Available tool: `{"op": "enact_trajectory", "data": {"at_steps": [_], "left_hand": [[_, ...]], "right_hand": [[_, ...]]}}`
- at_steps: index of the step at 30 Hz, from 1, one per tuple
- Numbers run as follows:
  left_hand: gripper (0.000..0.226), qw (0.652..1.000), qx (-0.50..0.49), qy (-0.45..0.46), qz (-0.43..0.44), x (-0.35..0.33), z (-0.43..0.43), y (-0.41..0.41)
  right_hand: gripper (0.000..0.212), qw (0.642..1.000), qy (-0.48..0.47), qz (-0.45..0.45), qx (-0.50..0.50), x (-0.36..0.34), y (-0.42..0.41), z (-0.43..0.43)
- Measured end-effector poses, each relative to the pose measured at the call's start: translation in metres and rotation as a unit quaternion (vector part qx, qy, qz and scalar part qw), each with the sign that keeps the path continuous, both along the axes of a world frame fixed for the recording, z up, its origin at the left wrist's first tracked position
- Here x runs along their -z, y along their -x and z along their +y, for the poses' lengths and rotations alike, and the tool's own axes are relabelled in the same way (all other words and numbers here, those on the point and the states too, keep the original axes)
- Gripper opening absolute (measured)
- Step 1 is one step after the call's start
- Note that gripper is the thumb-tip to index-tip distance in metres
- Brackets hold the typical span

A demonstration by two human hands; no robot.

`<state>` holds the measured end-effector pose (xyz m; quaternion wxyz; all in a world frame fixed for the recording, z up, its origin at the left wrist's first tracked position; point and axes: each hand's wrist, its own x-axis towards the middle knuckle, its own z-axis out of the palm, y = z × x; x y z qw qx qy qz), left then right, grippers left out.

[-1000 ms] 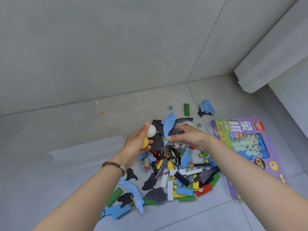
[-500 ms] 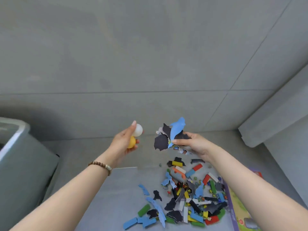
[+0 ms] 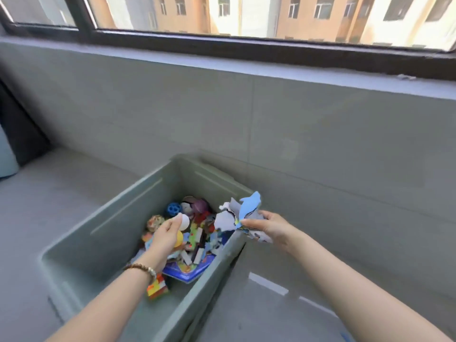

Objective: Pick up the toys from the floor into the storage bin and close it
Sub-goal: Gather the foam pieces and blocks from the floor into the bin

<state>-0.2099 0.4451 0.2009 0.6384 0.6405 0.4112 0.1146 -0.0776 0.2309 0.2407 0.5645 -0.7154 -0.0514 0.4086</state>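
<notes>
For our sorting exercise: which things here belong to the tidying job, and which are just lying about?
Job: storage bin, white ball and yellow ball in left hand, puzzle pieces in right hand, toys inside bin.
Around: window, ledge, bead bracelet.

We note a window [image 3: 246,13] across the top of the picture, with a dark window frame [image 3: 271,49]; tan and white buildings [image 3: 308,16] show through the glass. Below it are a grey ledge [image 3: 222,67] and a grey tiled wall [image 3: 320,144]. Grey floor [image 3: 49,193] at left. Far left: a dark shape [image 3: 22,129] and a pale blue object [image 3: 6,156], both cut off.
</notes>
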Motion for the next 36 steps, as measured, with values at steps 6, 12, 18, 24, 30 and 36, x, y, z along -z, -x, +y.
{"op": "enact_trajectory", "data": {"at_steps": [6, 12, 18, 24, 30, 36], "left_hand": [[0.047, 0.997, 0.001, -0.057, 0.042, 0.028, 0.063, 0.009], [0.051, 0.984, 0.043, -0.128, 0.118, 0.046, 0.058, 0.015], [0.056, 0.948, 0.155, -0.257, 0.106, 0.012, 0.002, -0.012], [0.057, 0.867, 0.286, -0.404, 0.056, -0.021, -0.099, -0.057], [0.057, 0.787, 0.418, -0.451, 0.055, 0.004, -0.225, -0.095], [0.060, 0.737, 0.525, -0.406, 0.131, 0.074, -0.329, -0.110]], "right_hand": [[0.079, 0.992, 0.078, -0.081, -0.051, 0.032, -0.001, 0.099], [0.057, 0.945, 0.135, -0.279, -0.102, 0.038, -0.003, 0.067], [0.056, 0.913, 0.196, -0.339, -0.110, 0.020, -0.022, -0.019], [0.061, 0.890, 0.285, -0.350, -0.068, 0.004, -0.026, -0.156], [0.065, 0.895, 0.360, -0.261, -0.004, 0.028, 0.000, -0.314], [0.072, 0.909, 0.384, -0.159, 0.045, 0.099, 0.030, -0.425]]}}
